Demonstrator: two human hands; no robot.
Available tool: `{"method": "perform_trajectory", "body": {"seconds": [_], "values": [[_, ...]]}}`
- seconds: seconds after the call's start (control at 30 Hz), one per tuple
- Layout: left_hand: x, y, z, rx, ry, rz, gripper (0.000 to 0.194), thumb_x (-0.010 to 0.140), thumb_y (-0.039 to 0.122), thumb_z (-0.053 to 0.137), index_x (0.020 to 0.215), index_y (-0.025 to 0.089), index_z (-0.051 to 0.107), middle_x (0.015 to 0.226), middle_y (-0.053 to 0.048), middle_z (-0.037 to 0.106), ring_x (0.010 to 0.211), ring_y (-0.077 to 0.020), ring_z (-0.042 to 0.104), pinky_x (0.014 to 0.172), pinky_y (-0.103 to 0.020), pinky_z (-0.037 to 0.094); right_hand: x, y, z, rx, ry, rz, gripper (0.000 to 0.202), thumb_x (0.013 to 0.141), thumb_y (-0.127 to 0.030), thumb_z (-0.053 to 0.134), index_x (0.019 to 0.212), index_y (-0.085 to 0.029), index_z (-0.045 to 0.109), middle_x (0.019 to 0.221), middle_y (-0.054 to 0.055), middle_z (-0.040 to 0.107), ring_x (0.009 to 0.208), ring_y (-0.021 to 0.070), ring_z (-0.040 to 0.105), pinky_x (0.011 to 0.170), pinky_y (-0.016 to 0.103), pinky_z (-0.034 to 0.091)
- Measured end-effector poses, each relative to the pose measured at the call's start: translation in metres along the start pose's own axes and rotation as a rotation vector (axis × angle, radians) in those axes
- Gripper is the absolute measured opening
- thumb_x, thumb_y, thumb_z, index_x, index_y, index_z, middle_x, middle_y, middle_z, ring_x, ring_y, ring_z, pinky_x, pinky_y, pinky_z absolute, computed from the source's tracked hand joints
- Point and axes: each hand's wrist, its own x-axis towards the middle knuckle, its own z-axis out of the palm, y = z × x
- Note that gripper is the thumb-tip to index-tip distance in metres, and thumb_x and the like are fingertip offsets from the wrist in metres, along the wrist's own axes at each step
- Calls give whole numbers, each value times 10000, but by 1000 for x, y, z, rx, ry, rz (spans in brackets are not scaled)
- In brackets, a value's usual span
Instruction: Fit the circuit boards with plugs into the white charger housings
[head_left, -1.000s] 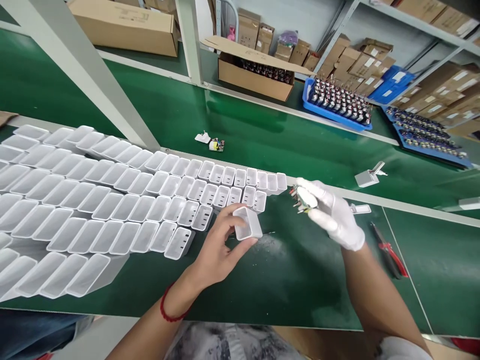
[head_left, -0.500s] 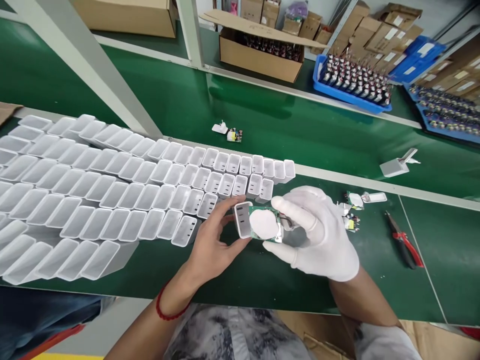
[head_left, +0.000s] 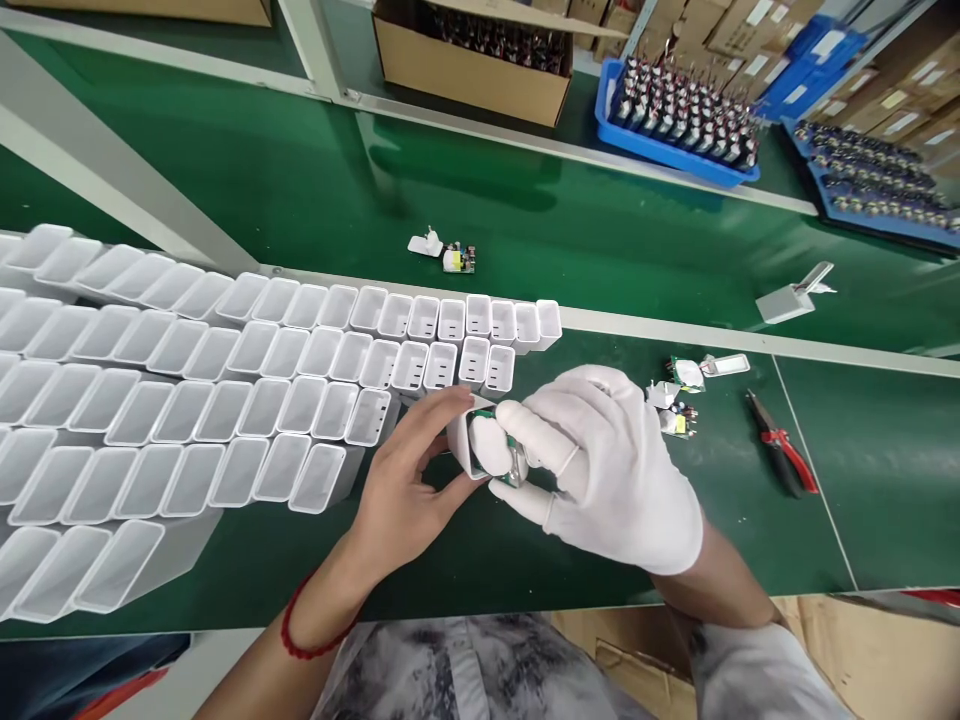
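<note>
My bare left hand [head_left: 409, 480] grips a white plastic charger shell [head_left: 463, 447] over the green bench. A green circuit board with a white pad [head_left: 495, 450] sits partly inside the shell's open end, held by my white-gloved right hand [head_left: 600, 470]. The two hands meet at the shell. Rows of several empty white shells [head_left: 225, 390] stand packed together just left of my hands.
Loose boards and a white cover [head_left: 686, 390] lie right of my hands, with red-handled cutters [head_left: 780, 455] beyond. A white plug part and small board [head_left: 442, 252] lie farther back. A cardboard box [head_left: 480, 60] and blue trays of boards [head_left: 675, 110] line the back.
My right hand brought the circuit board from the right to the shell in my left hand and pushed it partway in. The view has tilted down slightly.
</note>
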Motion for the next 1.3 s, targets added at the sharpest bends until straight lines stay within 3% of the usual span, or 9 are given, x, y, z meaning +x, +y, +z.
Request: {"method": "perform_trajectory", "body": {"seconds": [1.07, 1.3], "values": [[-1, -5, 1, 65, -14, -36, 607, 810, 139, 699, 1345, 356, 511, 1401, -73, 530, 1318, -276, 507, 891, -344, 604, -1, -5, 2, -30, -32, 11, 120, 812, -283, 661, 834, -171, 623, 801, 44, 651, 742, 201, 569, 771, 354, 392], [-2, -2, 2, 111, 4, -9, 603, 803, 105, 679, 1336, 338, 522, 1389, -76, 547, 1305, -289, 521, 879, -374, 610, 0, -8, 5, -48, -106, 36, 147, 842, -287, 623, 875, -146, 651, 751, 26, 621, 683, 194, 548, 737, 366, 409]]}}
